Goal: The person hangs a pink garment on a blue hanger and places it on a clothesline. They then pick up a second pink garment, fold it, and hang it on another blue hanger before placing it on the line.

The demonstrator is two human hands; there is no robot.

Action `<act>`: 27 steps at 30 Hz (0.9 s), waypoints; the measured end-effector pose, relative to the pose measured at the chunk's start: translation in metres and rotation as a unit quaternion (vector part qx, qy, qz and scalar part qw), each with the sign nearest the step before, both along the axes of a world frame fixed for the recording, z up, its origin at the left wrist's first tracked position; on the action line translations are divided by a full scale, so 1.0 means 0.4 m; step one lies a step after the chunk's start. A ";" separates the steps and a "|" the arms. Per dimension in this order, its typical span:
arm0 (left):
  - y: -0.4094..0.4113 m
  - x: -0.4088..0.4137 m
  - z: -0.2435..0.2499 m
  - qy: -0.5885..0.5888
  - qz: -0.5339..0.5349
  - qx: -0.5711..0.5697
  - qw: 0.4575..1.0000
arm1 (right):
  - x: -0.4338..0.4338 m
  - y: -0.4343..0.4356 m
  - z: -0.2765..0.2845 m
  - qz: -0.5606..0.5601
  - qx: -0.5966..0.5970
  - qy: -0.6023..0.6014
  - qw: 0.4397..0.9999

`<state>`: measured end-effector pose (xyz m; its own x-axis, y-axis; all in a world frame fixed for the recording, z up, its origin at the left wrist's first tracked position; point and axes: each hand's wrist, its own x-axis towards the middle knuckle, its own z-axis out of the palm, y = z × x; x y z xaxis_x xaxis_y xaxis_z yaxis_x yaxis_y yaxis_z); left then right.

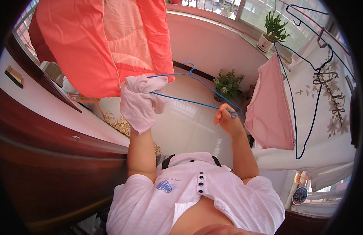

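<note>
A light pink cloth garment (141,102) is bunched over my left hand, whose fingers are hidden; my left forearm (141,152) shows below it. The left end of a blue clothes hanger (184,100) runs into this cloth. My right hand (228,120) holds the hanger at its other end, with the fingers curled. The hanger's hook points away from me. Pink underpants (271,108) hang from a dark blue hanger (293,117) to the right of my right hand. At the upper left hangs a coral padded jacket (78,44), close to the light pink garment.
A potted plant (228,83) stands on the tiled floor (184,123) by the curved wall. A potted cactus (265,42) is on the window sill. A white curtain (311,132) with a flower pattern hangs at right. At left are a dark red wooden surface (52,147) and an orange stool (87,98).
</note>
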<state>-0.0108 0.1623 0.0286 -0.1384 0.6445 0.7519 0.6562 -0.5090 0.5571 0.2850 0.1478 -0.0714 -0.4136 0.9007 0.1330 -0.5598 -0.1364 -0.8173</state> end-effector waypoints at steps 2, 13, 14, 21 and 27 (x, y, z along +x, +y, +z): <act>-0.036 0.026 0.047 -0.139 -0.009 -0.094 0.986 | 0.045 -0.024 -0.025 0.036 0.007 -0.054 0.998; -0.015 0.026 -0.024 -0.038 -0.069 -0.089 0.993 | 0.080 -0.051 -0.076 0.209 -0.181 0.066 0.959; -0.016 0.041 -0.029 0.000 -0.061 -0.036 0.998 | 0.060 -0.064 -0.076 0.247 -0.157 0.007 0.956; 0.008 0.047 -0.087 -0.395 -0.373 -0.134 0.829 | 0.048 -0.160 -0.054 0.217 -0.134 -0.021 0.967; 0.051 0.002 -0.244 -0.432 -0.329 -0.243 0.804 | 0.075 -0.177 0.025 0.125 -0.119 -0.192 0.966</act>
